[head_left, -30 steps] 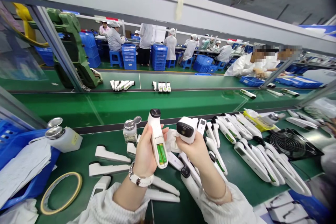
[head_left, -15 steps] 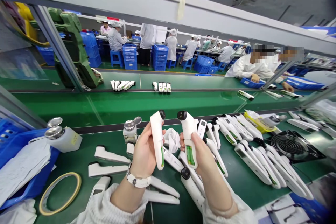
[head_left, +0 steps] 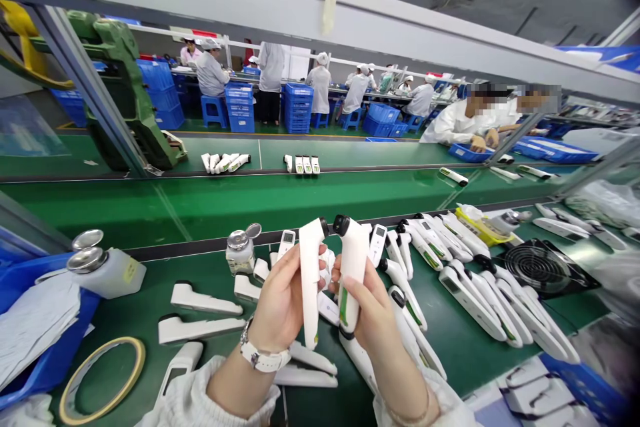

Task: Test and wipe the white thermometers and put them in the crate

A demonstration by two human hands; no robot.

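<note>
My left hand (head_left: 275, 313) is closed around a white infrared thermometer (head_left: 310, 273), its black sensor end up and its narrow side towards me. Close beside it, my right hand (head_left: 375, 313) grips a second white infrared thermometer (head_left: 353, 250), thumb across the handle, where a strip of green shows. The black tips of the two nearly meet. Behind the hands, a crumpled white cloth (head_left: 327, 265) is partly hidden. More white thermometers lie under and around my hands, such as one (head_left: 203, 328) on the left and one (head_left: 377, 245) with a small screen.
On the left are a roll of tape (head_left: 103, 380), a blue bin (head_left: 25, 383) with papers and two pump bottles, one of them small (head_left: 241, 252). To the right lie rows of thermometers, a yellow tray (head_left: 483, 227) and a black fan (head_left: 545, 267). A green conveyor belt (head_left: 240, 203) runs behind.
The two thermometers have come closer together and turned in my hands. The right one's green battery bay now shows only as a strip. The whole view has shifted slightly right.
</note>
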